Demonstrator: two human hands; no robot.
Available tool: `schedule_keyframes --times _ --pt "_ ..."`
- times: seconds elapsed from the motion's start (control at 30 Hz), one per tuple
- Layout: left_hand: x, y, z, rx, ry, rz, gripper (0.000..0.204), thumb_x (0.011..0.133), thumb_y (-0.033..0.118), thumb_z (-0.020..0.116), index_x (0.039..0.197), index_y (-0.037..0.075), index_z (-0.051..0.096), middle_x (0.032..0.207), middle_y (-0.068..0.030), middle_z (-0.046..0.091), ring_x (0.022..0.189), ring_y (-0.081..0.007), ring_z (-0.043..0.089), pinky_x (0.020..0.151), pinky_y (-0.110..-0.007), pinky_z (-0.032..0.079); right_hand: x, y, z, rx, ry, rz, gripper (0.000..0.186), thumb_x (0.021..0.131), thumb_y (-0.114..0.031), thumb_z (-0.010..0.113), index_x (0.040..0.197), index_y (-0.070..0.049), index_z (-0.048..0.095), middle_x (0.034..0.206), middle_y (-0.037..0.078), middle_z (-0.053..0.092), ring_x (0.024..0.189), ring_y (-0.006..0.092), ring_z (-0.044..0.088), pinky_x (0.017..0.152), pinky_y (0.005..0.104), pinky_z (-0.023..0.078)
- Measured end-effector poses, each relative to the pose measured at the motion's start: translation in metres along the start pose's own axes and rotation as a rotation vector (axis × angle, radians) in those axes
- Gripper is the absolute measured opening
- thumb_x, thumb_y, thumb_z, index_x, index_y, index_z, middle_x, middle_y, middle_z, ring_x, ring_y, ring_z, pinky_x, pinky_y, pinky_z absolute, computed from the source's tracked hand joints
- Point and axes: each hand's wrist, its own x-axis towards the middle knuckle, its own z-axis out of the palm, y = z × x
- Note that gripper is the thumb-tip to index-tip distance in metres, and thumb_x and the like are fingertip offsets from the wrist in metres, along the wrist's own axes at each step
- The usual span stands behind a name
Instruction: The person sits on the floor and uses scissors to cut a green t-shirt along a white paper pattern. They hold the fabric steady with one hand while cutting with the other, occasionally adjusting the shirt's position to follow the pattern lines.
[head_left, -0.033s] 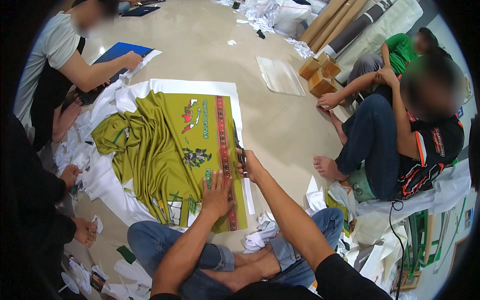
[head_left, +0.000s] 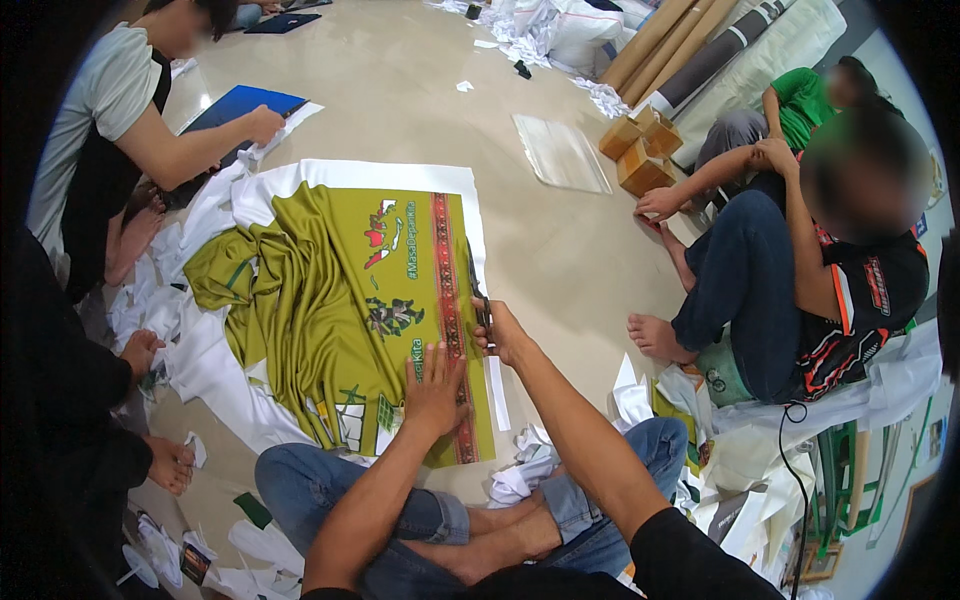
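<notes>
A printed olive-green cloth (head_left: 330,270) with a white border lies on the floor before me, its left half bunched in folds. A red patterned band (head_left: 444,270) runs down its right side. My left hand (head_left: 434,390) rests flat on the cloth and the band, fingers spread. At the cloth's right edge, my right hand (head_left: 500,332) is closed round the handles of dark scissors (head_left: 484,312). Their blades point away from me, along the line between green print and white border. A narrow white strip (head_left: 497,395) lies loose beside the edge, just below my right hand.
White fabric scraps (head_left: 525,470) lie around my crossed legs. On the left, a person (head_left: 130,130) handles a blue printed cloth (head_left: 235,115). Two people sit at the right, the nearer in a dark shirt (head_left: 870,290). Small boxes (head_left: 643,160) and long rolls (head_left: 660,50) stand farther back.
</notes>
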Motion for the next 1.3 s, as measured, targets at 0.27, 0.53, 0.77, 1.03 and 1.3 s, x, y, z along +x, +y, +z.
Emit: schedule_keyframes --times 0.27,0.53,0.77,1.03,1.3 --pt "0.003 -0.004 0.004 -0.006 0.017 -0.008 0.092 0.093 0.059 0.056 0.162 0.017 0.013 0.167 -0.0202 0.004 0.155 -0.0383 0.001 0.119 -0.065 0.004 0.007 -0.013 0.01 0.012 0.041 -0.034 0.032 0.093 -0.048 0.057 0.086 -0.017 0.052 0.064 -0.003 0.047 0.052 0.0113 0.044 0.051 0.0302 0.032" --pt "0.004 -0.003 0.001 -0.027 0.028 -0.005 0.092 0.091 0.057 0.059 0.162 0.016 0.015 0.167 -0.021 0.007 0.155 -0.0389 0.002 0.119 -0.065 0.004 0.028 -0.027 0.007 -0.078 0.048 -0.049 0.039 0.089 -0.054 0.059 0.083 -0.017 0.05 0.065 -0.002 0.048 0.054 0.012 0.046 0.054 0.0302 0.033" --pt "0.006 -0.004 0.003 -0.005 0.021 -0.014 0.093 0.09 0.058 0.06 0.161 0.018 0.017 0.167 -0.0208 0.007 0.155 -0.039 0.003 0.119 -0.066 0.005 0.033 -0.052 0.01 0.007 0.071 0.019 0.025 0.092 -0.041 0.06 0.09 -0.017 0.055 0.062 -0.003 0.045 0.05 0.0107 0.041 0.05 0.0318 0.03" --pt "0.006 -0.004 0.009 -0.03 0.062 -0.003 0.093 0.089 0.057 0.062 0.161 0.019 0.018 0.168 -0.0196 0.006 0.155 -0.0377 0.002 0.119 -0.066 0.004 0.051 -0.054 0.006 -0.109 0.1 -0.054 0.032 0.093 -0.047 0.056 0.09 -0.016 0.051 0.067 -0.001 0.047 0.052 0.0113 0.042 0.051 0.0319 0.031" --pt "0.007 -0.001 -0.002 -0.047 -0.043 -0.025 0.095 0.088 0.057 0.06 0.162 0.019 0.014 0.168 -0.0175 0.003 0.155 -0.0354 -0.002 0.119 -0.065 -0.001 0.065 -0.079 0.009 -0.078 0.074 -0.012 0.033 0.089 -0.053 0.058 0.09 -0.02 0.053 0.068 -0.002 0.047 0.055 0.0127 0.043 0.056 0.0328 0.035"
